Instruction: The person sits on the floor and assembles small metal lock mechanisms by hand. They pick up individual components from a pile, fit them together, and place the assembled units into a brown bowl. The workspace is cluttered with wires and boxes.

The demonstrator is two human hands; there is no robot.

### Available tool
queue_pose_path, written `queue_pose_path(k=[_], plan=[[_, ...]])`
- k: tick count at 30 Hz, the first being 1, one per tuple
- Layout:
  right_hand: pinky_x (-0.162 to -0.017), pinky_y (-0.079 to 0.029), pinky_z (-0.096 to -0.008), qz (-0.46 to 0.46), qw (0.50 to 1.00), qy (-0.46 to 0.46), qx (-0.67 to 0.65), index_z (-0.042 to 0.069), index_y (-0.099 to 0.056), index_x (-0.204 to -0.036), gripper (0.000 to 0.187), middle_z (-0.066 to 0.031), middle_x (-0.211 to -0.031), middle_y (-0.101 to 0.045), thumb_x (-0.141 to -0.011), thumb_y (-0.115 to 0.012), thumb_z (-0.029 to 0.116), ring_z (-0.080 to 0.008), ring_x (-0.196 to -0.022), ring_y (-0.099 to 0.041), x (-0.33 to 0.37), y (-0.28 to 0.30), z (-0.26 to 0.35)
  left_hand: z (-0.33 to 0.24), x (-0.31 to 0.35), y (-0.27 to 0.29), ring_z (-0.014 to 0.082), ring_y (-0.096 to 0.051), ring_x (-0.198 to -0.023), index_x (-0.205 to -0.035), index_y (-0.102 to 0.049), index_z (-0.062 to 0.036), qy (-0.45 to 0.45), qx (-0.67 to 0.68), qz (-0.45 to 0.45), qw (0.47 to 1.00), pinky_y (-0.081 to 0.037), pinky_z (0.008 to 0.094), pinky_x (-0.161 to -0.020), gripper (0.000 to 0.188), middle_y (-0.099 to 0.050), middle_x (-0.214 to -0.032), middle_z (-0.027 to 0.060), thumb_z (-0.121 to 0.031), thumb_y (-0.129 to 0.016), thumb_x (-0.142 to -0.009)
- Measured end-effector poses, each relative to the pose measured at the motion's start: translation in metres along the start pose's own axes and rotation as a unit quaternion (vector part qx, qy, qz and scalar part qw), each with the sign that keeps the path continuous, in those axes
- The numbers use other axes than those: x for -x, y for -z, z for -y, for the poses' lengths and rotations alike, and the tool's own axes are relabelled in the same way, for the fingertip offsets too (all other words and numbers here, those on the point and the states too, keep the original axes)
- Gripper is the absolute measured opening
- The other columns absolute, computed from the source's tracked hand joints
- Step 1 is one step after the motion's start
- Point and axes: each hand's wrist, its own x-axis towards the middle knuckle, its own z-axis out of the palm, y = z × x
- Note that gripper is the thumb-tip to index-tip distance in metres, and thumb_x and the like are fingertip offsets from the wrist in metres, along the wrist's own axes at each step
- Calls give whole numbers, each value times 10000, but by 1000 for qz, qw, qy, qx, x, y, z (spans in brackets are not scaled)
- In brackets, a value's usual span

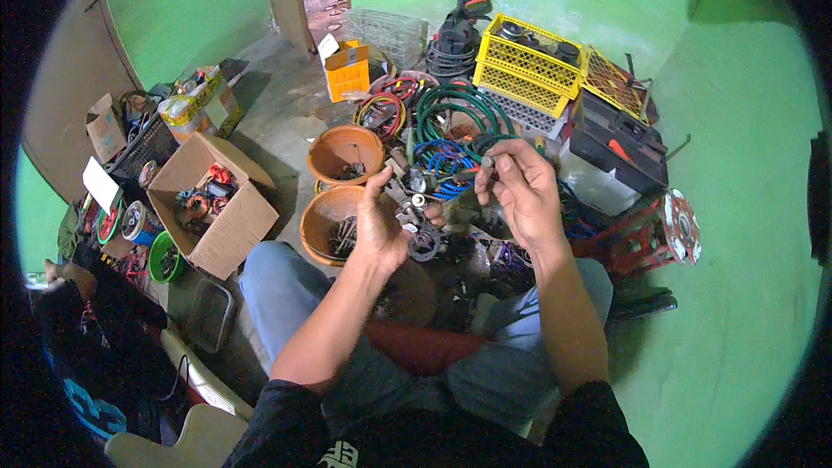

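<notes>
My left hand point(384, 230) is raised over a pile of parts, thumb up and fingers curled around a small pale cylindrical metal part point(418, 201). To its right, my right hand point(525, 195) is lifted a little higher. Its thumb and fingertips pinch a small dark grey piece point(489, 161), too small to make out its kind. Two brown plastic bowls stand left of my left hand: the nearer bowl point(305, 234) contains metal bolts, and the farther bowl point(322, 143) has a few small dark parts. Coiled blue hose point(446, 160) lies beyond the hands.
A cardboard box point(230, 238) of cables stands on the left, near a green tub point(163, 260). Yellow crates point(530, 61), a black toolbox point(620, 143) and green hose point(433, 104) are farther back. A red metal stand point(637, 238) is at right. Another person point(104, 347) sits at lower left.
</notes>
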Motion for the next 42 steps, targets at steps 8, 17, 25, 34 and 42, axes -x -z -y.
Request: queue_pose_path(k=[8,17,25,34,42], plan=[[-672,-494,-321,79,982,1,-171,59,-570,-1068,214,-46,-886,-578,-1035,-502,259,-165,-806,-589,3,6,1,2,1,-2,248,-565,-687,-1052,-619,-42,-14,0,-17,1000,-470,387,-643,471,-632,-920,124,-480,-562,-888],[-607,-519,-263,-112,943,-75,304,-23,-669,-1040,186,-55,-861,-681,-936,-650,130,-110,-724,-619,-5,88,-30,9,2,5,302,-610,-761,-1143,-597,-25,19,-8,8,1000,-504,443,-687,532,-654,-991,170,-489,-529,-891],[-570,-516,-301,-207,891,-151,375,-45,-654,-924,120,-134,-836,-704,-874,-686,59,-158,-661,-668,13,133,-104,20,5,0,348,-664,-731,-1147,-571,-5,34,-47,11,998,-563,463,-647,553,-657,-1081,250,-489,-415,-930],[-546,-479,-275,-287,797,-142,512,-37,-678,-977,154,-91,-785,-700,-874,-688,77,-126,-567,-620,25,188,-152,21,2,4,284,-568,-575,-1116,-583,19,113,4,94,989,-434,384,-527,663,-642,-948,218,-578,-360,-934],[-806,-511,-295,-48,953,-50,294,2,-667,-1098,216,-64,-965,-688,-912,-664,112,-142,-927,-643,5,41,-35,15,10,2,252,-482,-517,-1136,-570,15,119,19,118,986,-366,369,-501,719,-568,-843,151,-626,-332,-915]])
